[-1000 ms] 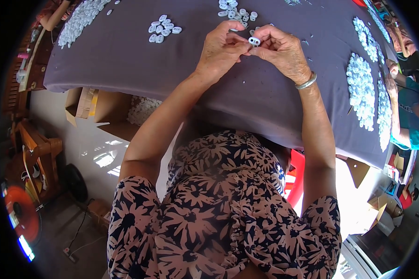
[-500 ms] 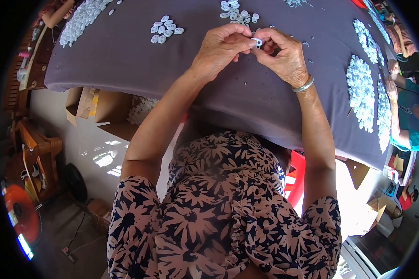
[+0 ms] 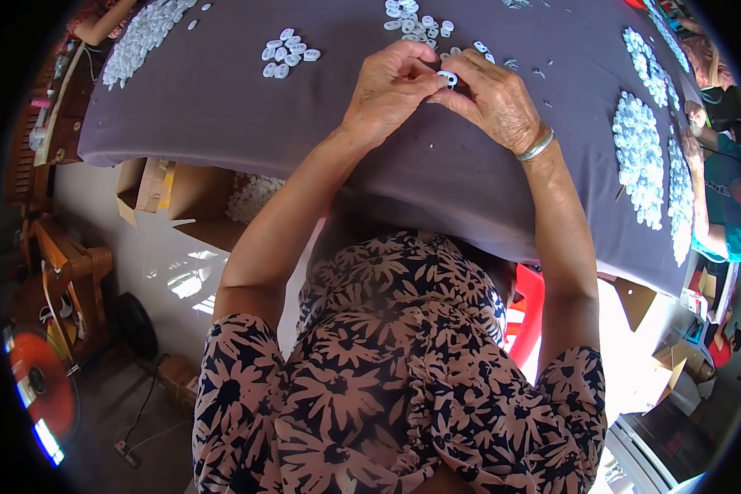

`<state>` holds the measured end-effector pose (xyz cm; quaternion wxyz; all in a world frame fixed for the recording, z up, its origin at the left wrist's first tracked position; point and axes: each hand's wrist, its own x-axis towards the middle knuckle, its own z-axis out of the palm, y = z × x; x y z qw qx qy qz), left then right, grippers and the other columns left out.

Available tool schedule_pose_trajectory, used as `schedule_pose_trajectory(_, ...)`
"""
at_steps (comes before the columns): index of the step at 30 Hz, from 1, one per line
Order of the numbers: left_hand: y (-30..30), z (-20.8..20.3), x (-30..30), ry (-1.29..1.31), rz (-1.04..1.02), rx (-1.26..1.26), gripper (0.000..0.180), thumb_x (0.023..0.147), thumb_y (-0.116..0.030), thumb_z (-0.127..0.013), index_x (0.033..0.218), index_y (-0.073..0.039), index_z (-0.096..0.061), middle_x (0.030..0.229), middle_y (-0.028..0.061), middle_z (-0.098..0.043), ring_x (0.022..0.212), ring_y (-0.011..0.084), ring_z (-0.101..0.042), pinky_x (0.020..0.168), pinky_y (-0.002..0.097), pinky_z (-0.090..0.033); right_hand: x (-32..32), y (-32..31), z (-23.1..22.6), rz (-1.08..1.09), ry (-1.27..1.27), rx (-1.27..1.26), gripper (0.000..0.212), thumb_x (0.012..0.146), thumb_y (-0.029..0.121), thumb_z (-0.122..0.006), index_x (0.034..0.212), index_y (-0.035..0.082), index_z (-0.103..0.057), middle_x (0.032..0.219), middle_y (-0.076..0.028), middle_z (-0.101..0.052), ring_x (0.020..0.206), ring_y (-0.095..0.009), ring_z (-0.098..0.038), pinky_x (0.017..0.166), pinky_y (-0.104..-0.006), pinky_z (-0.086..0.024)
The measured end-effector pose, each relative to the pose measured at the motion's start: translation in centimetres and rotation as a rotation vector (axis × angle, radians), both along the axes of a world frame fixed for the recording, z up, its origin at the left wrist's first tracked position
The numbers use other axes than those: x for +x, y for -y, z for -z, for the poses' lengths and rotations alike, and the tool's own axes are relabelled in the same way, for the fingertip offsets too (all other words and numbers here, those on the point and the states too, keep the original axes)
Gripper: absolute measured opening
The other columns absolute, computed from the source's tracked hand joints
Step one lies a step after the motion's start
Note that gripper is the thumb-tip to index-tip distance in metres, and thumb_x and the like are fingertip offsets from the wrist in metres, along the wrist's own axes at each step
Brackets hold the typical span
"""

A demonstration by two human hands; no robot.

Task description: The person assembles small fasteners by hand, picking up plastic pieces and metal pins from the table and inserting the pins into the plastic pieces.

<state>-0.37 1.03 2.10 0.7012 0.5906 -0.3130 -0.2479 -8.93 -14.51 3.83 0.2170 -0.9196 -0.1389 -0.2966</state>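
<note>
Above the cloth-covered table (image 3: 247, 115), both my hands meet around one small white oval plastic piece (image 3: 447, 78) with dark holes. My left hand (image 3: 393, 86) pinches its left side between thumb and fingertips. On the other side, my right hand (image 3: 490, 97) has its thumb and fingers closed at the piece, with a bangle on the wrist. Just beyond my fingers lies a loose group of similar white pieces (image 3: 420, 29). A smaller cluster of white pieces (image 3: 288, 53) rests to the left. Tiny pin-like bits (image 3: 539, 72) are scattered right of my right hand.
A large heap of white pieces (image 3: 148, 37) covers the far left, and more piles (image 3: 639, 156) lie along the right edge. Another person (image 3: 720, 193) works there. Below the table edge stands an open cardboard box (image 3: 206, 202) with white pieces; an orange fan (image 3: 41, 383) is lower left.
My right hand's fingers have folded further over the white piece, and both hands have shifted slightly left. The piece has turned a little between them.
</note>
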Motion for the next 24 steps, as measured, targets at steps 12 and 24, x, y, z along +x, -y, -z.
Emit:
schedule_pose_trajectory(12, -0.1, -1.3, -0.4, -0.160, 0.040, 0.003, 0.016, 0.080, 0.000, -0.061, 0.096, 0.001, -0.062, 0.077, 0.0020, -0.059, 0.071, 0.0070, -0.054, 0.064, 0.0224, -0.047, -0.1, -0.2, 1.2, 0.049, -0.183, -0.177, 0.037, 0.082, 0.031, -0.064, 0.102, 0.002, -0.051, 0.088, -0.012, -0.060, 0.080, -0.033, -0.061, 0.067, -0.0381, -0.051)
schedule_pose_trajectory(24, -0.6, -0.9, 0.1, -0.215, 0.071, 0.013, 0.030, 0.077, 0.003, -0.061, 0.106, -0.004, -0.065, 0.069, -0.0028, -0.052, 0.063, 0.0053, -0.046, 0.056, 0.0203, -0.039, -0.5, -1.0, 0.7, 0.021, -0.272, -0.079, 0.026, 0.089, 0.025, -0.059, 0.090, 0.000, -0.051, 0.079, -0.019, -0.059, 0.076, -0.037, -0.060, 0.064, -0.0425, -0.049)
